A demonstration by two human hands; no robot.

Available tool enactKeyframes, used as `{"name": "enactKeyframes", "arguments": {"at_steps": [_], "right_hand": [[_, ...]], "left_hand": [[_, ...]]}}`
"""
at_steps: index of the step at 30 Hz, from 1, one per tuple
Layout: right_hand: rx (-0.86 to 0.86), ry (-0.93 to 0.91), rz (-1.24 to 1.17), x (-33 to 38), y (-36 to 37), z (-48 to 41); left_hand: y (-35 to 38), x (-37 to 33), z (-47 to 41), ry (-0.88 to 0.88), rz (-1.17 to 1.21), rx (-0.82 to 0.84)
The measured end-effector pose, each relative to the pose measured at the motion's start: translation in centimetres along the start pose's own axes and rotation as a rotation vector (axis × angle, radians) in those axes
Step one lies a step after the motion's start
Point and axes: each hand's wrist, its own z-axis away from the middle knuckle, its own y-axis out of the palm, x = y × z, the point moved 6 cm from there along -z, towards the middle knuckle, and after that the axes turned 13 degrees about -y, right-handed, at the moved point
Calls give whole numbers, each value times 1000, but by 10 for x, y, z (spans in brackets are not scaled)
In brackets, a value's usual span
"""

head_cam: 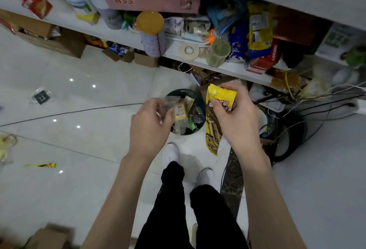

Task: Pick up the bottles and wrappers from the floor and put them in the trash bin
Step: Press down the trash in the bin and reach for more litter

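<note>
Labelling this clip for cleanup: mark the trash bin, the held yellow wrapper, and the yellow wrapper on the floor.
trash bin (182, 91): head view, dark far rim.
held yellow wrapper (213, 127): head view, its hanging middle.
floor yellow wrapper (40, 165): head view, its middle.

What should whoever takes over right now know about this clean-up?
Left hand pinches a crumpled clear plastic wrapper above the round black trash bin.
Right hand grips a long yellow-and-brown snack wrapper beside the bin.
Done: some wrappers already lie in the bin.
Left: drop both, then collect the clear packet with a dark square and the thin yellow strip wrapper from the white floor.
</note>
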Motion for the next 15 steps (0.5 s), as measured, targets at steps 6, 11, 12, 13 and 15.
{"name": "enactKeyframes", "arguments": {"at_steps": [6, 11, 12, 13, 15], "right_hand": [[-16, 112, -25, -86, 58, -24], [-61, 148, -33, -163, 120, -33], [-57, 156, -40, -178, 133, -37], [-56, 158, -41, -193, 146, -40], [-80, 149, -33, -218, 169, -47]], "left_hand": [[78, 57, -51, -84, -42, 48], [156, 116, -93, -151, -80, 70], [169, 128, -101, -154, -95, 71], [182, 139, -110, -163, -108, 76], [207, 162, -127, -183, -129, 87]]}}
